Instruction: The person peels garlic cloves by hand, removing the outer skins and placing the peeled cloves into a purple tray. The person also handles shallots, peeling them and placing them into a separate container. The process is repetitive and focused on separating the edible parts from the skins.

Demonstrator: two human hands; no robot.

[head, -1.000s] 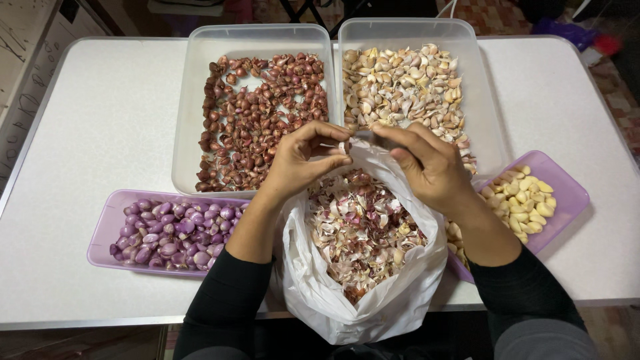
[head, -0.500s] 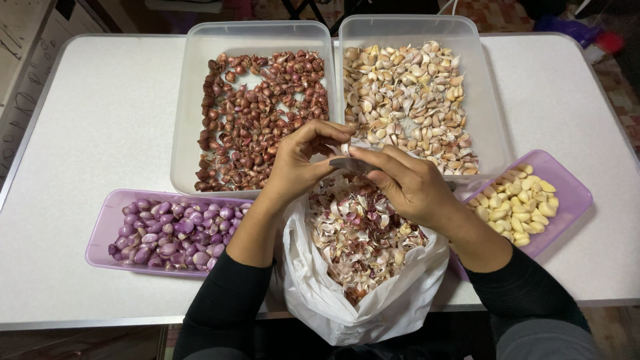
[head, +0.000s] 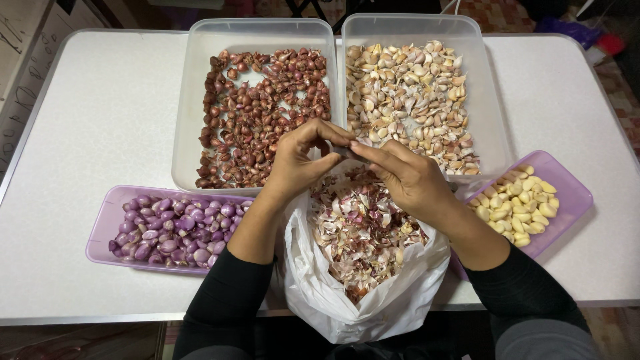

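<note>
My left hand (head: 301, 162) and my right hand (head: 408, 181) meet fingertip to fingertip over an open white plastic bag (head: 347, 303) full of papery pink and white peels. Between the fingertips a thin grey blade-like thing (head: 341, 152) shows, gripped by my right hand. My left fingers pinch a small item against it, and that item is hidden. Just beyond the hands stand a clear tub of unpeeled red shallots (head: 190, 107) and a clear tub of unpeeled garlic cloves (head: 490, 100).
A purple tray of peeled shallots (head: 100, 230) lies at the left beside my left forearm. A purple tray of peeled garlic (head: 567, 193) lies at the right, partly behind my right forearm. All rest on a white table (head: 87, 113) with bare edges.
My right hand has slid left and down from the garlic tub's edge until its fingers meet my left hand over the bag. My left hand has stayed nearly in place.
</note>
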